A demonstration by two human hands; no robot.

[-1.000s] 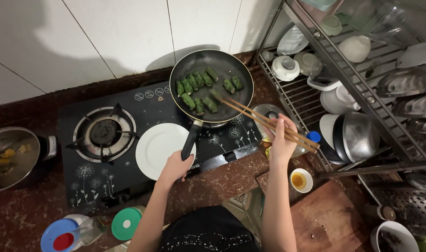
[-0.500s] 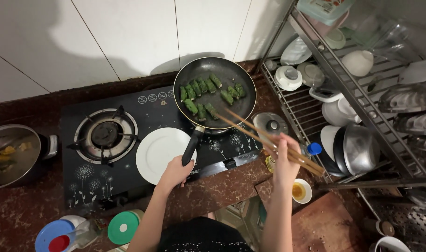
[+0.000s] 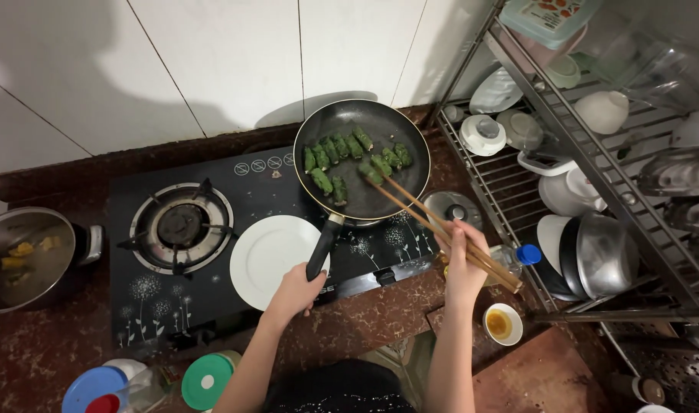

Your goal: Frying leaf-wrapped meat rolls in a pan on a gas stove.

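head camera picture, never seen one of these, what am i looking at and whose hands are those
The camera sits on a person's head and looks down, so the two bare arms coming up from the bottom edge are that person's own. No machine is involved.

The left hand has its grip around the black handle of a frying pan that sits on the right burner of a black gas stove. In the pan lie small green rolls. The right hand holds long wooden chopsticks, their tips at one roll.

A white plate, bare, rests on the stove beside the handle. Right of the stove stand a metal dish rack with bowls and lids, and a small bowl of yellow sauce. A pot sits far left.
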